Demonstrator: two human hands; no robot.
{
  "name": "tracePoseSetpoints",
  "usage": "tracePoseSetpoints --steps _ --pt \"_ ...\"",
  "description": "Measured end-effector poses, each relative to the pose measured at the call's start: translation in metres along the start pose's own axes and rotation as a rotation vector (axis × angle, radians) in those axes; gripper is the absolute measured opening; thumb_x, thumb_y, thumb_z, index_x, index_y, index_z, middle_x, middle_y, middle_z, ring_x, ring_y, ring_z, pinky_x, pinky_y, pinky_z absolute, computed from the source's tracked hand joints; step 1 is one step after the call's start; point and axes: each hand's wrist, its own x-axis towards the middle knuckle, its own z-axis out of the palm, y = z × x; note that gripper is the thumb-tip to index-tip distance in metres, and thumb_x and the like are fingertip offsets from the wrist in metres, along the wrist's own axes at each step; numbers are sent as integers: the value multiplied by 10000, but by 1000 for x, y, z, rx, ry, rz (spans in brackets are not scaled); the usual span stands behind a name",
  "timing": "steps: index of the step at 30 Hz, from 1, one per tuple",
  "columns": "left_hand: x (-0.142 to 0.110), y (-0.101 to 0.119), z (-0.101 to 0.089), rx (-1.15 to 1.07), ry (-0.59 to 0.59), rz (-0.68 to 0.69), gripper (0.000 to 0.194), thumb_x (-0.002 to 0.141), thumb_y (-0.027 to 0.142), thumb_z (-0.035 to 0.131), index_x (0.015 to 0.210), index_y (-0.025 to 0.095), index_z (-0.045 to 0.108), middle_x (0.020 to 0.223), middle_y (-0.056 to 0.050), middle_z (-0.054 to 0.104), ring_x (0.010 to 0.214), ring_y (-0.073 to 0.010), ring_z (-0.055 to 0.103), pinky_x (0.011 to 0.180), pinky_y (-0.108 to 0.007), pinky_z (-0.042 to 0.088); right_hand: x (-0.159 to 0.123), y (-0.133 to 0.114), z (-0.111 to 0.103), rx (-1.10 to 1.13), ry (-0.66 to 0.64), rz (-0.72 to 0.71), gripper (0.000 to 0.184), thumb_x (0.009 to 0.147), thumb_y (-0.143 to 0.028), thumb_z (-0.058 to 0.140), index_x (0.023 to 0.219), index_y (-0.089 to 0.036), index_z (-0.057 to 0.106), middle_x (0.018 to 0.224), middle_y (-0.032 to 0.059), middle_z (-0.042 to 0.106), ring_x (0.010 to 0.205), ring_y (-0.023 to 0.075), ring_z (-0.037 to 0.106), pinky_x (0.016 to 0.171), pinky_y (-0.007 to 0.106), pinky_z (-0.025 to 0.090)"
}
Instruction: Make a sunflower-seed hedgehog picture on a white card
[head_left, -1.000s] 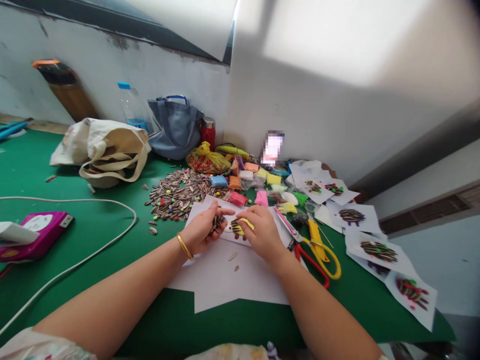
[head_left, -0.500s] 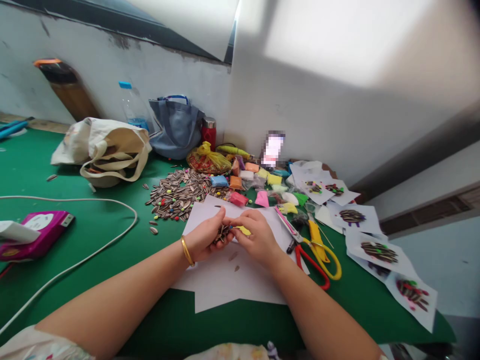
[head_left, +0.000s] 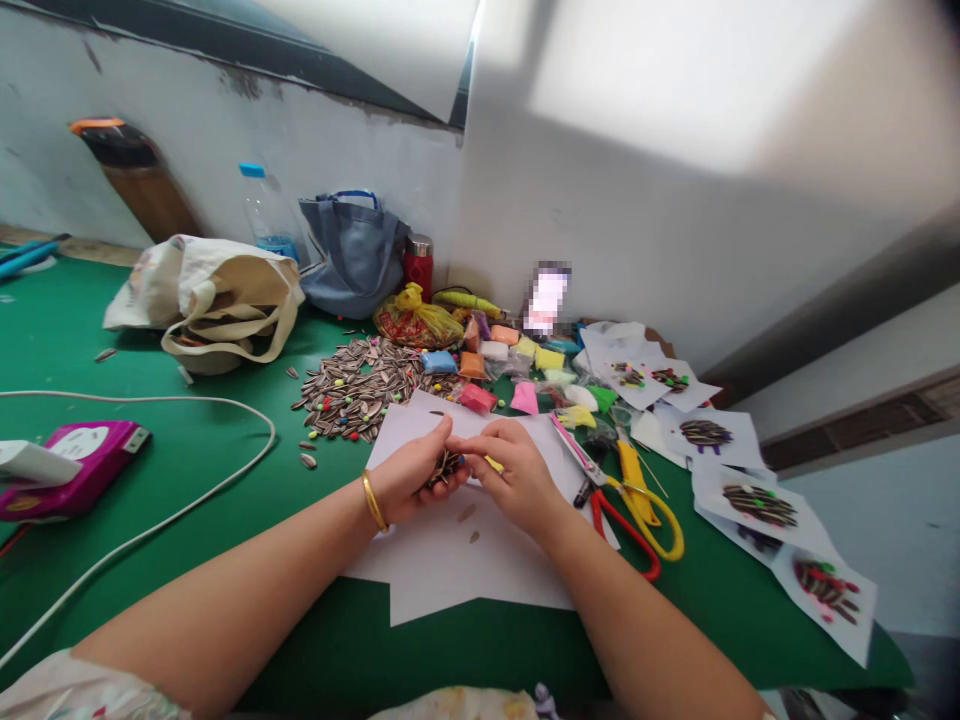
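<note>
Cupped around a small heap of sunflower seeds is my left hand, a gold bangle at its wrist. My right hand reaches into that heap, its thumb and forefinger closed together at the seeds; whether a seed is between them is hidden. Beneath both hands lie white paper sheets, with two loose seeds on them. Part of a yellow clay shape shows behind my right fingers. A pile of sunflower seeds mixed with small coloured balls spreads beyond my left hand.
Scissors and a yellow cutter lie right of the paper. Packets of coloured clay sit behind it. Finished seed pictures line the right side. A white cable, a cream bag and a blue bag occupy the left.
My right hand has moved left from the yellow clay shape to the seeds in my left hand. Over the last half second both hands have stayed almost still.
</note>
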Motion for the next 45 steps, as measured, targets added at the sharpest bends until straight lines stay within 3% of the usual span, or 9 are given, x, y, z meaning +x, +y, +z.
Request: tracePoseSetpoints --steps 6,11,15,18,23,28,33,39,45 --pt "-2 -1 4 73 -2 -22 653 809 778 350 742 168 573 512 11 507 364 -65 368 357 -184 99 -1 0 5 -70 -47 -21 228 876 -244 612 1077 -260 719 907 54 616 896 204 549 836 369 442" --pt "-2 -1 3 85 7 -9 656 829 761 329 745 161 581 545 -5 535 384 -67 381 360 -187 127 -1 2 0 -78 -113 -67 253 903 -222 576 1129 -238 689 905 55 650 866 194 558 823 354 436" --pt "-2 -1 2 78 -36 4 631 826 740 377 826 153 608 595 -1 545 395 -53 370 365 -173 118 -1 2 -4 -94 -108 -89 160 903 -225 584 1009 -216 704 903 61 649 860 194 550 807 344 434" --pt "-4 2 3 97 -48 16 516 827 644 480 828 145 610 636 -2 553 401 -45 369 363 -170 113 -1 1 -4 -152 -115 -75 134 914 -229 559 935 -199 688 889 68 632 857 201 535 795 346 430" --pt "-6 4 3 112 -92 97 181 757 309 625 818 140 603 666 18 528 425 -26 366 380 -159 151 -2 -1 -4 -204 -99 -44 148 938 -250 508 899 -194 639 913 79 614 890 213 526 806 350 425" --pt "-4 2 0 82 -52 139 239 756 284 653 942 135 646 682 15 536 422 -13 356 384 -149 157 -3 -3 -6 -155 -92 44 168 950 -237 470 875 -196 614 809 53 633 791 196 557 749 325 433" --pt "-2 4 -3 -1 14 195 277 736 318 720 922 128 640 688 14 545 416 -11 376 368 -145 163 -6 -5 -6 -59 -94 71 144 873 -151 536 977 -206 618 920 50 672 850 187 589 771 302 449" --pt "-1 4 -4 -43 62 194 250 767 345 712 869 143 604 690 30 525 410 -5 356 341 -124 155 -5 -14 -11 -10 -398 62 113 875 -234 614 784 -214 677 724 -7 674 692 142 586 660 246 429" --pt "0 5 -4 -124 56 139 296 850 396 571 927 120 641 691 7 521 403 -14 350 328 -128 142 -10 -27 -11 319 -706 -94 176 917 -310 582 890 -255 747 803 -24 730 731 117 644 659 205 462"
